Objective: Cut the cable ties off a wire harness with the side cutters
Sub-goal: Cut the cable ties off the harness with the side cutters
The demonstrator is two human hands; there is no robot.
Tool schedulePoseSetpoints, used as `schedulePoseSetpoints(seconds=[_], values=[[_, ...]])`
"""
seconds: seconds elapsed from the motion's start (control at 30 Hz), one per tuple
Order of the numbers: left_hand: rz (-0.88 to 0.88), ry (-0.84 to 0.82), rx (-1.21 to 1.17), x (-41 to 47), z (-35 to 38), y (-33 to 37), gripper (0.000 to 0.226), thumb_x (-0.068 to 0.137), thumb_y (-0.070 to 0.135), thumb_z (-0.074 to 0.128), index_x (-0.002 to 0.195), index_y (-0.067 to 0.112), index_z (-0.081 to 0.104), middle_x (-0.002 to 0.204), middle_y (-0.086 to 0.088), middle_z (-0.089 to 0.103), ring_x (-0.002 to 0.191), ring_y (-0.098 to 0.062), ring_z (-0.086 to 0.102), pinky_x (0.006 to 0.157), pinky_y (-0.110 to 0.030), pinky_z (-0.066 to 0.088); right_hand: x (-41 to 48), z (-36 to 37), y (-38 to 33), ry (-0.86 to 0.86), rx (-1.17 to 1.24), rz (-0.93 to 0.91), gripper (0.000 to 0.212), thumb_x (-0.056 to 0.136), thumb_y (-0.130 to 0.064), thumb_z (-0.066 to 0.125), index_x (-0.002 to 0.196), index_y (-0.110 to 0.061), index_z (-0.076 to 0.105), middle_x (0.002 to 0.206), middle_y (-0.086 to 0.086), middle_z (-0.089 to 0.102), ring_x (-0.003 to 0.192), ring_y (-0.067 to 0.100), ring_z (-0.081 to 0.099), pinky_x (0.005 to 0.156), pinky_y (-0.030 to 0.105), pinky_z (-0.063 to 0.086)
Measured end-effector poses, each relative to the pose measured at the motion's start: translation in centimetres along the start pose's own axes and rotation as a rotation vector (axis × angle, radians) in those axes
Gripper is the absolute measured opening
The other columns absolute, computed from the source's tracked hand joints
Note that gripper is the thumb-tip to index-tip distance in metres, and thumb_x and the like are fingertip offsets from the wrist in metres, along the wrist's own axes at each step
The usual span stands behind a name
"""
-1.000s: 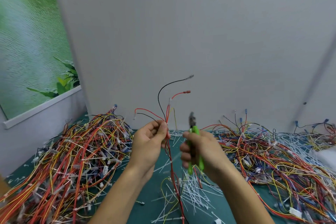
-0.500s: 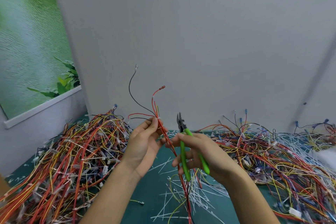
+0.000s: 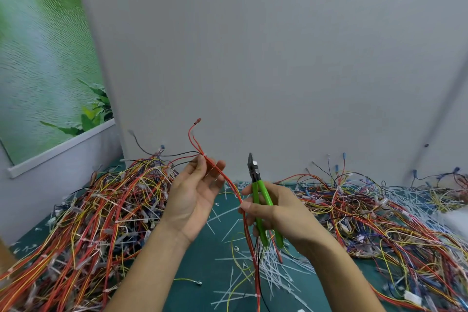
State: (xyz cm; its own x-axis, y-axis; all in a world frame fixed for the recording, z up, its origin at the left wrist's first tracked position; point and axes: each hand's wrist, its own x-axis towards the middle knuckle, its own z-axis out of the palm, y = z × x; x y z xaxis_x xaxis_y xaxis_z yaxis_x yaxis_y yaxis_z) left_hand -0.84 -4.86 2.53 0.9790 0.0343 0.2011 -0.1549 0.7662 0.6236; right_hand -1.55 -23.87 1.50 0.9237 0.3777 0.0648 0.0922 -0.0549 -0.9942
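Surroundings: a green mat (image 3: 202,256) covers the work surface in front of a plain grey wall (image 3: 253,58), with a green landscape poster (image 3: 43,58) at far left. A large heap of red, yellow and orange harnesses (image 3: 96,213) lies to my left, and a second heap (image 3: 379,223) spreads to my right. Between them, under my hands, is a scatter of cut white ties (image 3: 276,268). A single yellow wire (image 3: 187,280) lies apart on the mat near my left forearm. Nothing stands between the tool and the bundle I hold.

Hands: my left hand (image 3: 195,192) is raised with its palm turned toward me, thumb and fingertips pinching the wire harness (image 3: 228,182) near its upper end. My right hand (image 3: 276,213) is wrapped round the green handles of the side cutters (image 3: 260,197), nose pointing up, just to the right of the harness and clear of it. Its thumb and forefinger also touch the harness lower down. I cannot tell whether the blades are parted.

Task item: the harness is held in the air between both hands, mainly red wires with a black one branching left. It runs diagonally down toward the mat. One red terminal (image 3: 198,120) stands at the top. A small white cable tie (image 3: 204,154) sits on the bundle at my left fingertips.
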Motion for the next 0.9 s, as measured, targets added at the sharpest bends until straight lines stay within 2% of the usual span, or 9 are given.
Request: schedulePoseSetpoints(seconds=[0.07, 0.17, 0.23, 0.27, 0.33, 0.43, 0.57, 0.73, 0.9], values=[[0.014, -0.027, 0.146, 0.0, -0.2, 0.3, 0.014, 0.088, 0.019, 0.064, 0.098, 0.009, 0.065, 0.094, -0.009, 0.07, 0.095, -0.023, 0.072, 0.069, -0.027, 0.059, 0.1, -0.1, 0.1, 0.021, 0.039, -0.031, 0.02, 0.094, -0.008, 0.073, 0.113, -0.009, 0.067, 0.085, 0.004, 0.072, 0.074, 0.02, 0.065, 0.066, 0.038, 0.058], [0.005, -0.093, 0.657, -0.1, -1.1, 0.8, 0.034, 0.081, 0.034, 0.074, 0.104, 0.008, 0.073, 0.105, -0.009, 0.075, 0.106, -0.025, 0.069, 0.075, -0.03, 0.057, 0.1, -0.3, 0.0, 0.006, 0.116, -0.07, 0.021, 0.09, -0.012, 0.077, 0.11, -0.01, 0.069, 0.082, 0.005, 0.068, 0.072, 0.019, 0.062, 0.065, 0.037, 0.057], [-0.05, -0.211, 0.91, -0.4, -1.5, 0.6, 0.031, 0.083, 0.039, 0.072, 0.104, 0.017, 0.077, 0.109, -0.003, 0.076, 0.109, -0.018, 0.069, 0.079, -0.026, 0.057, 0.1, -0.3, 0.0, -0.024, 0.159, -0.075, 0.025, 0.086, -0.016, 0.079, 0.109, -0.011, 0.071, 0.082, 0.007, 0.067, 0.07, 0.019, 0.061, 0.063, 0.036, 0.056], [-0.092, -0.287, 0.94, -0.5, -1.5, 0.5, 0.028, 0.086, 0.039, 0.071, 0.107, 0.022, 0.078, 0.114, 0.001, 0.076, 0.11, -0.015, 0.069, 0.081, -0.026, 0.057, 0.1, -0.3, 0.0, -0.037, 0.178, -0.076, 0.025, 0.085, -0.017, 0.079, 0.109, -0.012, 0.073, 0.081, 0.007, 0.066, 0.069, 0.019, 0.061, 0.062, 0.035, 0.056], [-0.116, -0.368, 0.924, -0.8, -1.3, 0.1, 0.025, 0.089, 0.036, 0.069, 0.111, 0.028, 0.078, 0.122, 0.006, 0.073, 0.108, -0.009, 0.069, 0.082, -0.028, 0.057, 0.1, -0.4, 0.0, -0.05, 0.201, -0.081, 0.022, 0.084, -0.019, 0.079, 0.105, -0.015, 0.076, 0.081, 0.009, 0.066, 0.067, 0.018, 0.06, 0.06, 0.035, 0.055], [-0.042, -0.322, 0.879, -0.9, -0.8, -0.5, 0.023, 0.086, 0.033, 0.071, 0.107, 0.029, 0.08, 0.119, 0.006, 0.074, 0.092, -0.002, 0.07, 0.074, -0.023, 0.057, 0.2, -0.6, 0.0, -0.057, 0.256, -0.064, 0.029, 0.083, -0.018, 0.08, 0.11, -0.009, 0.074, 0.079, 0.008, 0.066, 0.065, 0.017, 0.06, 0.058, 0.034, 0.054], [-0.013, -0.253, 0.757, -0.8, -0.8, -1.3, 0.023, 0.079, 0.03, 0.077, 0.096, 0.016, 0.082, 0.104, -0.005, 0.078, 0.083, -0.01, 0.066, 0.071, -0.026, 0.054, 0.3, -0.6, 0.1, 0.008, 0.26, -0.036, 0.043, 0.081, -0.021, 0.082, 0.117, -0.003, 0.066, 0.076, 0.006, 0.066, 0.065, 0.018, 0.062, 0.059, 0.034, 0.055], [-0.005, -0.173, 0.72, -0.6, -0.9, -1.6, 0.022, 0.077, 0.03, 0.078, 0.089, 0.012, 0.079, 0.093, -0.01, 0.075, 0.085, -0.016, 0.068, 0.071, -0.03, 0.058, 0.3, -0.1, 0.2, 0.221, -0.089, -0.154, 0.034, 0.085, -0.034, 0.084, 0.108, -0.02, 0.062, 0.077, -0.005, 0.068, 0.067, 0.011, 0.064, 0.064, 0.029, 0.057], [-0.027, 0.007, 0.683, -0.6, -0.4, -1.9, 0.025, 0.082, 0.022, 0.078, 0.096, 0.001, 0.073, 0.098, -0.018, 0.076, 0.092, -0.03, 0.075, 0.062, -0.03, 0.06, 0.1, 0.5, 0.4, 0.241, -0.444, -0.38, 0.036, 0.087, -0.021, 0.082, 0.111, -0.032, 0.058, 0.094, -0.017, 0.068, 0.09, 0.003, 0.067, 0.078, 0.015, 0.05]])
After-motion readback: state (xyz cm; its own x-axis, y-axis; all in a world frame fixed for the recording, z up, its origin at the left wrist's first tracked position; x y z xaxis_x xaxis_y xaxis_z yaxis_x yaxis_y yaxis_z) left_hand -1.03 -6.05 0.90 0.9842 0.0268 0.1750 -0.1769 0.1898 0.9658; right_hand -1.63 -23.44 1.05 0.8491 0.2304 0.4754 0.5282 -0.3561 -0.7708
